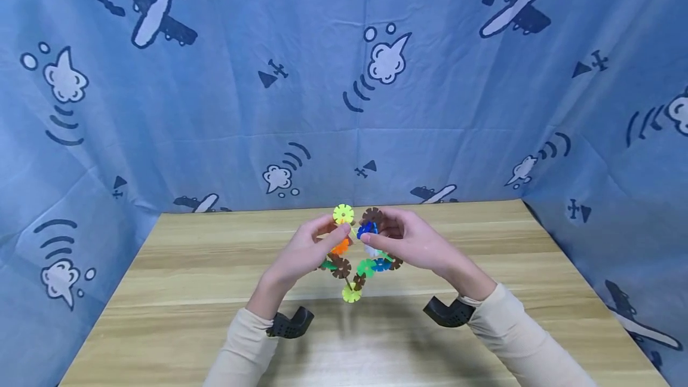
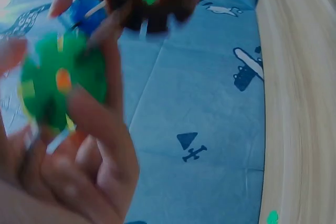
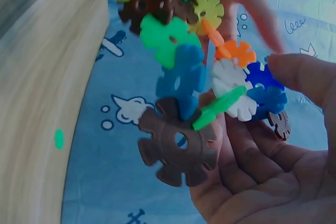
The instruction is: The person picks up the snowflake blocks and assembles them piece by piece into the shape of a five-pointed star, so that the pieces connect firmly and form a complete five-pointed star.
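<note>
A chain of interlocking plastic snowflake discs, bent in a heart-like outline, is held up over the table between both hands. At its bottom in the head view is a yellow-green disc (image 1: 352, 293). My left hand (image 1: 309, 249) pinches the left upper end, near a yellow disc (image 1: 343, 214) and an orange disc (image 1: 340, 246). My right hand (image 1: 419, 240) pinches the right upper end at a dark blue disc (image 1: 366, 231), below a brown disc (image 1: 372, 216). The right wrist view shows a white disc (image 3: 228, 80) and a large brown disc (image 3: 178, 163). The left wrist view is blurred; a green disc (image 2: 86, 77) lies among the left fingers.
A wood-grain table (image 1: 215, 291) lies under the hands. Blue curtain cloth (image 1: 322, 76) with airplane prints surrounds its back and sides. Black wrist mounts (image 1: 291, 323) sit on both forearms. A small green spot (image 3: 59, 139) shows on the wood in the right wrist view.
</note>
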`<state>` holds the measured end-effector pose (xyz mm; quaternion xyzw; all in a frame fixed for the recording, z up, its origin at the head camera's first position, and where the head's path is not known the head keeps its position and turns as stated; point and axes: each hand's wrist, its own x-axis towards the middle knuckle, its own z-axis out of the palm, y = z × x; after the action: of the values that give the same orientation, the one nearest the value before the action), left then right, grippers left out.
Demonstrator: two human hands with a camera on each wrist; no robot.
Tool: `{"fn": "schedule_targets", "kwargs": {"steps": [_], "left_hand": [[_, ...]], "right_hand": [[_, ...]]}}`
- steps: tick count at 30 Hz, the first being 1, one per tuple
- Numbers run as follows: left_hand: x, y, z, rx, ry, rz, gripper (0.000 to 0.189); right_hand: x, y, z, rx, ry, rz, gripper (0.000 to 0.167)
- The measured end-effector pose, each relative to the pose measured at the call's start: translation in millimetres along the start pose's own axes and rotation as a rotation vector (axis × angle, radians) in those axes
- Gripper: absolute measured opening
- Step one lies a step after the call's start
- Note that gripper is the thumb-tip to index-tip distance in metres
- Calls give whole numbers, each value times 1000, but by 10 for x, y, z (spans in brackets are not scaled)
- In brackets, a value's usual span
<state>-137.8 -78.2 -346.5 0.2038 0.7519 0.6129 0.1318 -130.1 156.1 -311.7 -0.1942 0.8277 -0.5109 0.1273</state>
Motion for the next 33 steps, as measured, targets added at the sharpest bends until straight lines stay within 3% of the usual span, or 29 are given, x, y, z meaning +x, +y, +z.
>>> {"fn": "schedule_targets", "kwargs": {"steps": [3,6,12,16,26,33], "left_hand": [[15,5,29,30,56,16,34],[3,-7,17,19,71,47,32],[-33,-51,-34,-84,12,185,31],[-34,-73,-33,-129,-15,240,34],[-29,-105,-71,-195,-25,215,34],[-50,-93,-127,-163,3,183,36]], "right_hand": [[-9,-11,11,-1,28,2,37],[-18,-19,15,-2,59,4,36],[-25,-32,42,15,117,37,35],[-17,-49,81,5,146,29,34],[15,-71,137,-66,182,-10,31],[32,-65,116,-69,161,-38,39]]}}
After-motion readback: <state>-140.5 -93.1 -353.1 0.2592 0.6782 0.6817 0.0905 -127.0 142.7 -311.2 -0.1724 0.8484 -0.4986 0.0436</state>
